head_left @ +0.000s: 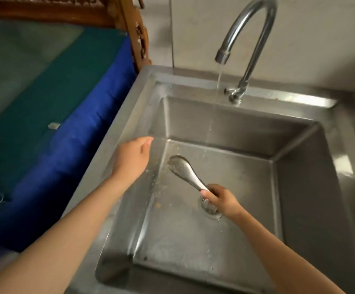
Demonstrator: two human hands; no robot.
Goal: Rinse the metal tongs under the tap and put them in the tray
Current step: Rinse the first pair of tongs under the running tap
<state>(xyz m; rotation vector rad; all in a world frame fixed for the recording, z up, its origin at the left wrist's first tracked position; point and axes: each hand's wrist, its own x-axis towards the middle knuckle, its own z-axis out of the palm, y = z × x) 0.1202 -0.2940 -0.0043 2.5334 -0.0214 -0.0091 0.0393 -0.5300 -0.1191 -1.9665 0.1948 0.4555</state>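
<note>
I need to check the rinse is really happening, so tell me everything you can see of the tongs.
The tongs look like shiny steel, with spoon-shaped heads closed together and narrowing to the handle. The right hand grips that handle above the drain. They slant up-left inside the sink, left of the tap's stream, apparently not under it.

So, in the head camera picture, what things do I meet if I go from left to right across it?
Blue cloth → left hand → metal tongs → right hand → tap → right rim of the sink.
</note>
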